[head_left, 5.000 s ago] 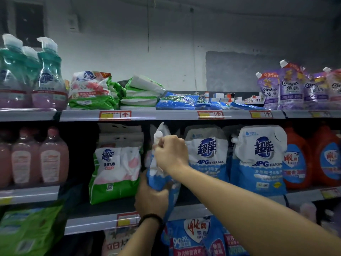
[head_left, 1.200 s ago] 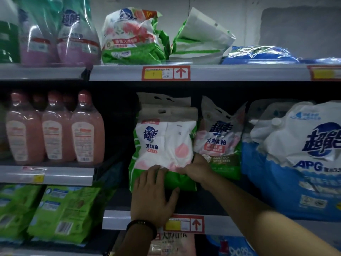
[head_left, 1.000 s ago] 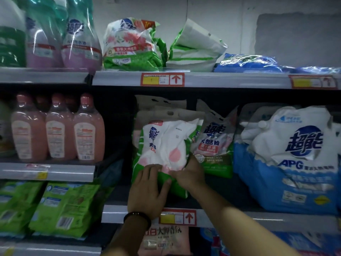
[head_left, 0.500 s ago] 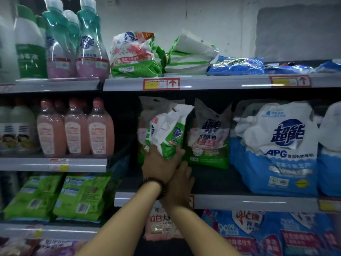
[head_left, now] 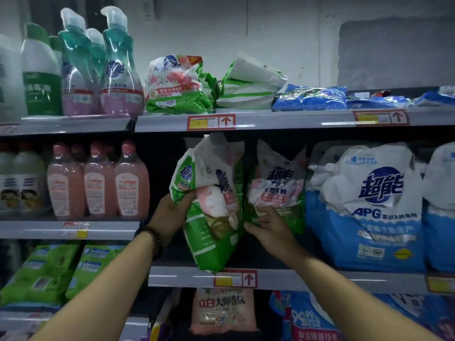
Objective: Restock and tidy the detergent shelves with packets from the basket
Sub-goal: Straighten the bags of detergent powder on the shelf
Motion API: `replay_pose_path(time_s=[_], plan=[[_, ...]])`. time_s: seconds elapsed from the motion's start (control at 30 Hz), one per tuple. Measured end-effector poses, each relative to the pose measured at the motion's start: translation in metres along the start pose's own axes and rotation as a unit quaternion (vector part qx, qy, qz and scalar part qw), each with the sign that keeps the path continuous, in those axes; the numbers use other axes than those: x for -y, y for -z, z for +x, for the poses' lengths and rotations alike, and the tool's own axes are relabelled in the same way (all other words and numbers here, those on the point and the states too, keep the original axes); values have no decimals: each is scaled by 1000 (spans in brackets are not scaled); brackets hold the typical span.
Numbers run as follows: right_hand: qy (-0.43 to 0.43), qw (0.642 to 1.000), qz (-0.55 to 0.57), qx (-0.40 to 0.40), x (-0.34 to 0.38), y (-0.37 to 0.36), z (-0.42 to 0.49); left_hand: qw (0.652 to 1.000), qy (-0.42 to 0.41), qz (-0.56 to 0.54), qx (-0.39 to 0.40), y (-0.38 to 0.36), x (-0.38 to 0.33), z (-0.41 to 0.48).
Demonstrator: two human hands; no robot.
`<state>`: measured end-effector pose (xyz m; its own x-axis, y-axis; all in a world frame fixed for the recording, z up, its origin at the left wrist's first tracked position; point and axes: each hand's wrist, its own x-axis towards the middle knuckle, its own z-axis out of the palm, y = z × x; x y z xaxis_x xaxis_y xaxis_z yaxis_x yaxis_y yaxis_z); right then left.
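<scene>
Left hand (head_left: 170,215) grips the left edge of a green and white packet (head_left: 211,217), thumb across its printed front. Right hand (head_left: 268,230) lies just beside it, fingers bent on the lower front of a second packet (head_left: 278,188); whether they pinch it cannot be told.

A second ago the packet stood on the middle shelf (head_left: 320,279) with both hands low on it. Half a second ago it was crumpled against the row behind. Now it is drawn forward and held by the left hand alone, while the right hand has moved to its neighbour. It appears to be out of its slot for resetting, so this tidying step is not yet done.

The packet's long axis runs nearly upright. Its sealed top points up, just under the upper shelf (head_left: 283,119), and its bottom corner points down, overlapping the shelf's front lip beside a red price tag (head_left: 236,278). The creased front faces the viewer.
</scene>
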<state>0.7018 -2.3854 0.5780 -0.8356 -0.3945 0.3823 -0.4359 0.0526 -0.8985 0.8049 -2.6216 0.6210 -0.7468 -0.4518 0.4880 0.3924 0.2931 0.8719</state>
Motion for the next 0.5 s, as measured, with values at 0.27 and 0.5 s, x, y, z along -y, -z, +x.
replay_pose_path(time_s=[0.27, 0.5], plan=[[-55, 986, 104, 116, -11, 10, 13, 992, 109, 41, 48, 9, 20, -3], [-84, 988, 93, 94, -5, 0, 24, 981, 132, 35, -139, -19, 33, -29]])
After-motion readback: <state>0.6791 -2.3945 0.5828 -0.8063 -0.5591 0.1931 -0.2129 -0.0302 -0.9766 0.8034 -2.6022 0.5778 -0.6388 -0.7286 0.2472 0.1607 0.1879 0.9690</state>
